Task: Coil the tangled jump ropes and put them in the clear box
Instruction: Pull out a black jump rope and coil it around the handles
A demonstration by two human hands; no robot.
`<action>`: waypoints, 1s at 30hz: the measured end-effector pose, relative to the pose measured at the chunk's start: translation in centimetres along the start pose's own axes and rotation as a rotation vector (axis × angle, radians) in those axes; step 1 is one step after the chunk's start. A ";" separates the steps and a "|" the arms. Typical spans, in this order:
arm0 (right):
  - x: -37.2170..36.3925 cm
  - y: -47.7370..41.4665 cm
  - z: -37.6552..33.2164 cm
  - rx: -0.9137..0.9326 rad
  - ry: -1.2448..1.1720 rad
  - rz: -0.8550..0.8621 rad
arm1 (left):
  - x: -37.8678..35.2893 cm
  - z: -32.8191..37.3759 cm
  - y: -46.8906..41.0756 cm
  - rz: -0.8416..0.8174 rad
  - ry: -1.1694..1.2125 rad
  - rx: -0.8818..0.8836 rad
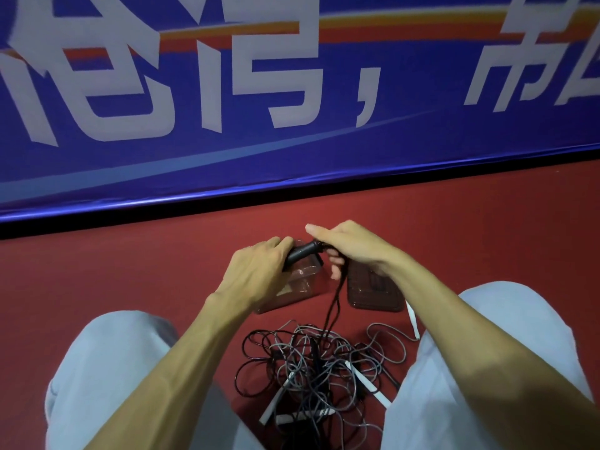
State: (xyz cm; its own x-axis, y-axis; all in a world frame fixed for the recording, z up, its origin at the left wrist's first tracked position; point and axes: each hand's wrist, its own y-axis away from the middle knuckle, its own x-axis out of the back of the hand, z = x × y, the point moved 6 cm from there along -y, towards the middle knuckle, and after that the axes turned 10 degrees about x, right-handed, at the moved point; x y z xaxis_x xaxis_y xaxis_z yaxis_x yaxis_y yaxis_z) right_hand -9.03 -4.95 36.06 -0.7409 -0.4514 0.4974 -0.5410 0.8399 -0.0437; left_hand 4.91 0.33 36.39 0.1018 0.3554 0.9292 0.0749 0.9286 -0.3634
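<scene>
Centrally, a black jump-rope handle (300, 253) is gripped by the curled left hand (259, 271), and its black cord (336, 297) is pinched by the right hand (347, 245), whose forefinger is held straight. The clear box (305, 280) is seen beneath the left hand, with its lid (367, 297) at three o'clock. The tangled jump ropes (315, 368) are heaped at six o'clock on the red floor (130, 271).

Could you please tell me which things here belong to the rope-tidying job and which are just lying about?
Belong to the job:
black handle, gripped by the left hand
black cord, held by the right hand
tangled ropes
clear box
box lid

Just there:
blue banner
red floor
</scene>
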 end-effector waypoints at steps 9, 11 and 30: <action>1.7 -0.3 -1.7 0.262 0.387 0.275 | -2.2 -0.3 -0.3 -0.345 0.532 0.223; 2.6 -0.3 -1.6 0.260 0.364 0.443 | -1.9 0.1 -0.5 -0.305 0.641 0.232; 0.9 -1.0 -0.4 0.198 -0.228 0.230 | -1.3 -1.4 -0.8 -0.129 1.161 0.608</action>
State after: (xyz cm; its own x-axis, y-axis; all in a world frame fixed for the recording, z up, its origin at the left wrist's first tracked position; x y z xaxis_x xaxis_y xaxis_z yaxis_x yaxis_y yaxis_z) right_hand -8.98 -6.11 36.88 -0.9094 -0.3321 0.2505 -0.4003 0.8624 -0.3098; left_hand 6.07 -0.99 35.36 0.9375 0.2468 0.2453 -0.2764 0.9564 0.0942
